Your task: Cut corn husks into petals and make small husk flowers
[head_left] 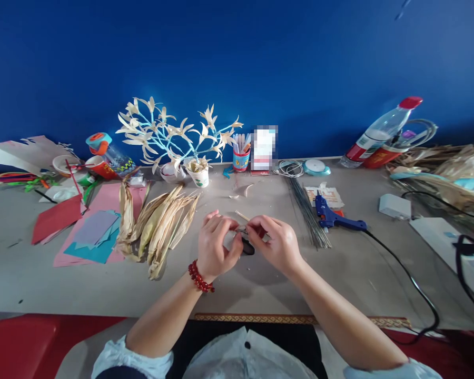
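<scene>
My left hand (216, 243), with a red bead bracelet (199, 277) on its wrist, meets my right hand (274, 243) above the middle of the grey table (260, 284). Both hands have their fingers pinched together around a small object. A thin pale stick (243, 216) pokes out above them and a dark scissor-like handle (248, 247) shows below, between the hands. A pile of dried corn husks (158, 223) lies just left of my left hand.
Coloured paper sheets (89, 229) lie at the left. A husk-flower branch (174, 134) stands in cups at the back. A bundle of thin wires (310, 216), a blue glue gun (334, 218) with its black cable, a white adapter (395, 206) and bottles (383, 131) are on the right.
</scene>
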Motion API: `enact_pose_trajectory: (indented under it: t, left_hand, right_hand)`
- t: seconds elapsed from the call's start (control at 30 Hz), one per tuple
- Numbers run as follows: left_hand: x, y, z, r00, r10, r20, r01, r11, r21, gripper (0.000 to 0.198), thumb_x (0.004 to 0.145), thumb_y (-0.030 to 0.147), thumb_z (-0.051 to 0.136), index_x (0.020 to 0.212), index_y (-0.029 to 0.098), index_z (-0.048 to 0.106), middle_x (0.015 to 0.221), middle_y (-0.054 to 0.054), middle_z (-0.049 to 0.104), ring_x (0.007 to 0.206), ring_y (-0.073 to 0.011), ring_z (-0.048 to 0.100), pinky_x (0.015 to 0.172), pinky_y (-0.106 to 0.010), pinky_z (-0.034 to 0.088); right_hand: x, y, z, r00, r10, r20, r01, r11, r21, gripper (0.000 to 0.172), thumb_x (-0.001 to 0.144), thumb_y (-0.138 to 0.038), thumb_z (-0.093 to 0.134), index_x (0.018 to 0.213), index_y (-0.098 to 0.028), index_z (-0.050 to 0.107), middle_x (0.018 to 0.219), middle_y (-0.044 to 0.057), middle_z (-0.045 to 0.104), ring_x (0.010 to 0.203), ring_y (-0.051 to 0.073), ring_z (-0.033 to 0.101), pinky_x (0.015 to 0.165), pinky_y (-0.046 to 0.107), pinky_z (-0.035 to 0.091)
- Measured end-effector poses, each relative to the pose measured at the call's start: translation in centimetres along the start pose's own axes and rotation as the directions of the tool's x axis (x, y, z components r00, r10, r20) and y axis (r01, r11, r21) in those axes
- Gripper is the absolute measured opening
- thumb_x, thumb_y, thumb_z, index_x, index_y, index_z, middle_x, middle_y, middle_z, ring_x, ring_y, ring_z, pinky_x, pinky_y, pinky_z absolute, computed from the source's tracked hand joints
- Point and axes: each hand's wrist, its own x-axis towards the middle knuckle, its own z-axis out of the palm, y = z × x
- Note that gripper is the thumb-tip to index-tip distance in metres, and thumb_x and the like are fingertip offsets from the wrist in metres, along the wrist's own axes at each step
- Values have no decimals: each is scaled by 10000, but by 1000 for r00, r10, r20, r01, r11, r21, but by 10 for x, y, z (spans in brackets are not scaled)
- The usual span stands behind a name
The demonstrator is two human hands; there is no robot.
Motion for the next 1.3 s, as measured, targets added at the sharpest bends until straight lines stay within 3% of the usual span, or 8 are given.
enact_pose_trajectory:
  t: [0.27,0.57,0.73,0.87,1.03,1.17,1.3]
  left_hand:
    - [0,5,5,1000,-16,-11,16,1000,5,98,854,142,486,800,223,485,706,27,569,691,-150,546,1045,-435,403]
    - [1,-15,-2,994,-2,-105,10,997,74,107,846,119,489,841,224,513,754,4,627,752,-165,593,1010,-413,436]
    - [2,0,1,1000,1,-6,-1,999,-44,62,860,204,537,918,220,522,815,-11,640,775,-170,613,1051,-444,407]
    - [0,0,7,1000,-7,-17,6,999,-47,103,875,143,476,822,226,504,720,23,603,688,-143,576,1050,-441,417]
    - [-1,-11,-1,992,-73,-101,63,993,-96,149,885,141,428,793,232,501,719,11,601,708,-157,586,1024,-439,439]
    - [0,-6,-3,998,-45,-37,41,995,-96,56,853,197,493,888,230,524,831,-16,645,801,-179,621,1068,-470,393]
    - [1,0,3,999,-37,-22,36,998,-46,66,863,180,492,829,233,512,746,19,626,713,-152,603,1075,-467,388]
  right_hand:
    - [-4,-4,4,997,-82,-14,81,996,-32,106,881,-206,546,780,-205,579,647,-3,626,573,123,547,561,225,390]
    - [-1,-2,-4,985,12,-172,-10,1000,7,124,857,-188,543,737,-213,563,640,-12,634,554,112,558,531,205,410]
    - [-2,-4,2,990,-36,-136,38,999,13,122,852,-204,566,731,-212,560,626,-17,637,536,110,555,560,217,426]
    - [-4,-6,3,990,-72,-120,73,997,7,130,860,-208,560,730,-210,561,626,-11,640,539,112,556,568,223,432]
    - [-2,-5,-3,981,-50,-188,53,999,11,117,845,-182,557,733,-219,561,624,-15,642,532,113,565,560,219,444]
    - [-3,-4,0,985,-71,-155,74,997,14,104,843,-181,565,747,-220,557,625,-16,634,543,115,570,564,218,442]
    - [-6,-5,5,988,-81,-133,82,997,-2,109,854,-198,560,747,-217,555,633,-9,634,545,116,555,573,227,434]
